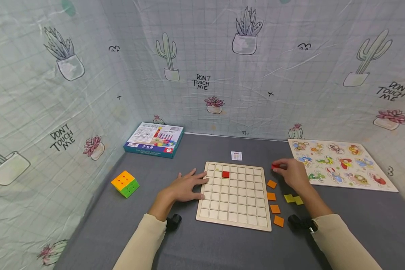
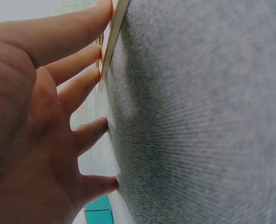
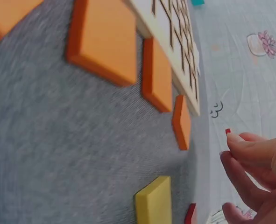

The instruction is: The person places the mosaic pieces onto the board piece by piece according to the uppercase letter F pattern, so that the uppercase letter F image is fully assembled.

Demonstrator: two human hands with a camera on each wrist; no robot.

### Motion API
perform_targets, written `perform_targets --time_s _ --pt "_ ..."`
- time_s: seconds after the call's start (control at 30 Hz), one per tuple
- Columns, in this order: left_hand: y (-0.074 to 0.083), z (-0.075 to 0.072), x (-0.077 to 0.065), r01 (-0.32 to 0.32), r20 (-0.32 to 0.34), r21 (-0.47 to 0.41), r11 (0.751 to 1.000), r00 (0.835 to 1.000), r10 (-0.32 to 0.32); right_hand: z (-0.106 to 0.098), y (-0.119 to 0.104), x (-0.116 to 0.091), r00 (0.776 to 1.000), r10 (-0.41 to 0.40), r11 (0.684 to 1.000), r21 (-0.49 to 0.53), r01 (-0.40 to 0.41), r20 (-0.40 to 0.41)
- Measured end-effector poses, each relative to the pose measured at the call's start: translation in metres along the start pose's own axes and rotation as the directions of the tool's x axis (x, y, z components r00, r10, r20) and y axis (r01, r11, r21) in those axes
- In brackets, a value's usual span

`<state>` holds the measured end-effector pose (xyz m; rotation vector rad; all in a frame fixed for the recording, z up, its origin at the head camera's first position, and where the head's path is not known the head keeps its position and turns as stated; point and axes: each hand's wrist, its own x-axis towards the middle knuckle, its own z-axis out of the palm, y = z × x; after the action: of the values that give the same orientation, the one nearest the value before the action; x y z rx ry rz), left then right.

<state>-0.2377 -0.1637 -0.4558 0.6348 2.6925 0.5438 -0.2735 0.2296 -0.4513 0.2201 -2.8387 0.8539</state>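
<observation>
A pale wooden grid board (image 1: 234, 223) lies flat on the grey cloth, with one red square tile (image 1: 225, 174) in an upper cell. My left hand (image 1: 185, 187) rests at the board's left edge, fingers spread; in the left wrist view its thumb (image 2: 77, 35) and two fingers touch the rim, while the other two meet the cloth. Past the board's upper right corner, my right hand (image 1: 293, 174) pinches a red tile (image 3: 228, 131), mostly hidden by the fingertips. Another red tile (image 3: 190, 214) lies on the cloth below that hand.
Several orange tiles (image 1: 271, 196) line the board's right side, with yellow tiles (image 1: 289, 198) near the right forearm. A small printed card (image 1: 236, 156) lies behind the board. An insect puzzle board (image 1: 344, 165) is at right; a cube puzzle (image 1: 125, 183) and a box (image 1: 154, 139) are at left.
</observation>
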Motion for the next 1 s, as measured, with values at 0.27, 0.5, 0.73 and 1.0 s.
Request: perform_targets --time_s 0.27,0.5,0.73,1.0 --pt "-0.001 -0.001 -0.002 -0.002 0.006 -0.003 1.0 1.0 0.002 0.007 -0.008 0.003 1.0 -0.013 0.998 0.063 0.011 0.024" --pt "-0.002 -0.001 -0.003 0.005 0.013 -0.004 1.0 1.0 -0.005 0.018 -0.022 0.006 0.993 -0.025 0.994 0.107 0.013 0.111" --pt "-0.003 -0.001 -0.002 0.005 0.007 -0.003 1.0 1.0 -0.005 0.035 -0.045 0.007 0.979 -0.077 0.981 0.188 0.042 0.188" --pt "-0.001 0.001 -0.001 0.005 0.004 -0.019 1.0 1.0 -0.005 0.053 -0.064 0.007 0.964 -0.106 0.966 0.256 0.042 0.242"
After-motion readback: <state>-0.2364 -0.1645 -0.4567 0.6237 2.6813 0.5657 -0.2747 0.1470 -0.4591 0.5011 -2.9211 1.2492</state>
